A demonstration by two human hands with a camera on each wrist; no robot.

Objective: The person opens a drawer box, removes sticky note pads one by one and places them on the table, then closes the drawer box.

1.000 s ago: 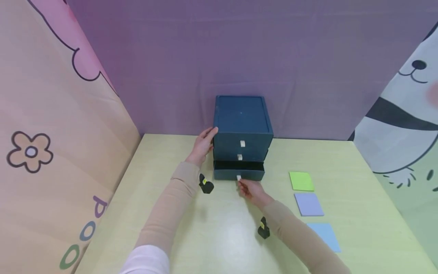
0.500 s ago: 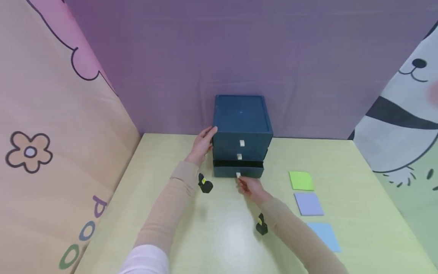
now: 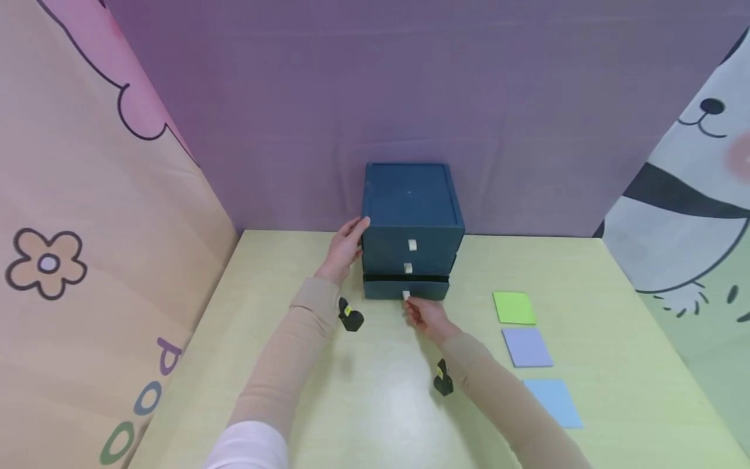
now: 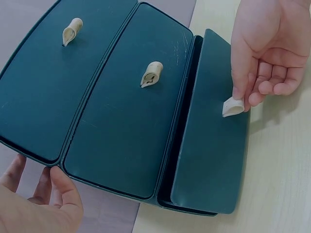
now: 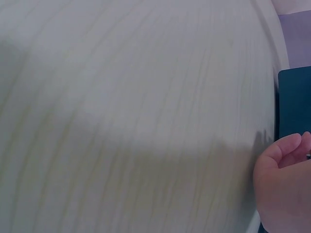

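A dark blue-green drawer cabinet (image 3: pixel 413 195) stands against the back curtain, its three drawers stacked. The lowest drawer (image 3: pixel 387 290) sticks out a little, with a dark narrow gap above its front. At that drawer's pale loop pull (image 4: pixel 233 107), my right hand (image 3: pixel 430 317) pinches with thumb and forefinger, the other fingers curled beneath. My left hand (image 3: pixel 342 249) rests against the cabinet's left side near the front edge, its fingertips touching the side. The two upper drawers sit flush, each with its own pale pull (image 4: pixel 152 74). What the lowest drawer holds is hidden.
Right of the cabinet, green (image 3: pixel 514 307), purple (image 3: pixel 527 347) and blue (image 3: pixel 553 402) square paper pads lie in a row on the pale wooden table (image 3: pixel 375 417). Printed curtains flank the table on both sides. Black wrist-camera pieces (image 3: pixel 350 315) hang beneath the forearms.
The lowest drawer has slid inward, narrowing its opening, and my right hand has moved away from me with the pull. My left hand stays against the cabinet's side.
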